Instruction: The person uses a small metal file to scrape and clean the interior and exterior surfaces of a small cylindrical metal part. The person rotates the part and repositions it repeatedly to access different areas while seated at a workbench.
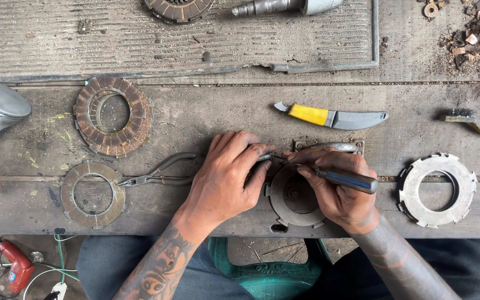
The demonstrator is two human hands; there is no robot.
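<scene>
Both hands are working on a round metal clutch plate (295, 214) sitting at the near edge of the wooden workbench (240, 116). The left hand (226, 178) lies flat-ish over the plate's left rim, fingers curled loosely, fingertips pressing near the tool tip, not really gripping anything. The right hand (337, 191) is closed around a dark-handled tool (343, 179), handle sticking out to the right of the knuckles and its tip meeting the plate's top edge just by the left fingertips.

Just left of the left hand there's a pair of pliers (156, 175), and further left a worn ring plate (93, 193) with a stack of friction discs (113, 115) beyond it. Past the right hand lies a yellow-handled knife (331, 116), and well off to its right a bright toothed steel plate (437, 190).
</scene>
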